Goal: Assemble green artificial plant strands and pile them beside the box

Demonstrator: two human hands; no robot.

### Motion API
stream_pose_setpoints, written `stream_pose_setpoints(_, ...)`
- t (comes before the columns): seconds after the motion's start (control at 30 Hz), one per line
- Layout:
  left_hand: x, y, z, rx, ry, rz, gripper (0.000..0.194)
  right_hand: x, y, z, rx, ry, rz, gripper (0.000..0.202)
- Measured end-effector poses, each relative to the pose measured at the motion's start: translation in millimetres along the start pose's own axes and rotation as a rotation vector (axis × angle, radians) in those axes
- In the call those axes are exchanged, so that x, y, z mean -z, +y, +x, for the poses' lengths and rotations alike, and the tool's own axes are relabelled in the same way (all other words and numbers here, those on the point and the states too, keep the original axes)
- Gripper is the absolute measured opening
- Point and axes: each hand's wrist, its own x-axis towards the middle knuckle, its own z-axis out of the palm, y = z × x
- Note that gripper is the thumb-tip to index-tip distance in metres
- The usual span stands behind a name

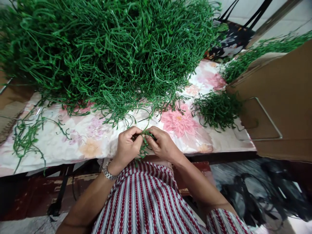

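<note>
At the table's front edge, my left hand (pixel 129 143) and my right hand (pixel 162 143) meet, thumbs and fingers pinched together. Between them is a green plant sprig (pixel 143 150), thin and branching; its lower part hangs below my fingers and one stem points up towards the table. Both hands are closed on it, though the fingertips partly hide where it is gripped. Just beyond, the large heap of green sprigs (pixel 117 58) spreads across the table. Whether the sprigs are real or plastic I cannot tell.
A flowered tablecloth (pixel 97 138) covers the table. Loose sprigs (pixel 26 136) lie at left, a small pile (pixel 218 109) at right. Beside that pile stands a cardboard box (pixel 285 97) with a bent wire handle (pixel 265 117). A dark floral bag (pixel 230 40) sits at the back right.
</note>
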Motion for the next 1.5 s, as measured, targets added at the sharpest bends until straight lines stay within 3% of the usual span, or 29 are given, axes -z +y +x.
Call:
stream_pose_setpoints(0.13,2.7,4.3,7.5,-0.064,-0.006,0.206,0.010,6.0,2.2,4.9,0.088,0.048,-0.061,0.017)
stream_pose_setpoints(0.27,8.3,8.6,18.1,-0.007,-0.224,0.219,0.011,10.7,3.2,7.0,0.121,0.075,-0.126,0.016)
stream_pose_setpoints(0.37,11.2,8.9,21.3,-0.071,-0.307,0.243,0.020,12.6,2.9,5.3,0.133,0.049,-0.181,0.016)
stream_pose_setpoints(0.5,13.2,9.4,19.8,-0.194,-0.367,0.385,0.022,19.4,2.4,2.1,0.179,-0.078,-0.261,0.014)
stream_pose_setpoints(0.63,18.6,18.0,14.8,-0.303,-0.518,0.541,0.020,31.9,1.6,-1.0,0.220,-0.279,-0.267,0.014)
stream_pose_setpoints(0.77,29.2,31.4,1.1,-0.399,-0.685,0.610,0.016,39.9,-3.1,-8.7,0.355,-0.408,-0.157,0.017)
stream_pose_setpoints(0.97,34.0,47.0,-20.1,-0.574,-0.802,0.467,0.014,41.4,-17.4,-21.4,0.478,-0.566,0.024,0.023)
stream_pose_setpoints(1.1,39.5,54.0,-21.2,-0.635,-0.756,0.308,0.022,50.6,-23.3,-26.5,0.450,-0.573,0.190,0.023)
stream_pose_setpoints(1.2,53.1,53.0,-14.8,-0.526,-0.612,0.157,0.027,64.4,-19.0,-28.7,0.348,-0.559,0.366,0.028)
stream_pose_setpoints(1.27,58.0,49.5,-7.3,-0.377,-0.516,0.105,0.031,70.3,-12.4,-25.9,0.225,-0.471,0.368,0.031)
stream_pose_setpoints(1.3,57.1,46.9,-3.1,-0.275,-0.524,0.073,0.029,70.6,-8.8,-23.0,0.167,-0.435,0.310,0.031)
stream_pose_setpoints(1.37,48.6,40.7,4.6,-0.067,-0.569,-0.038,0.022,65.9,-3.2,-15.6,0.123,-0.383,0.221,0.029)
stream_pose_setpoints(1.43,35.3,33.3,10.4,0.088,-0.469,-0.121,0.023,57.2,-1.7,-8.3,0.104,-0.263,0.228,0.027)
stream_pose_setpoints(1.5,22.9,25.9,13.4,0.151,-0.376,-0.160,0.027,48.7,-4.5,-2.8,0.064,-0.068,0.255,0.027)
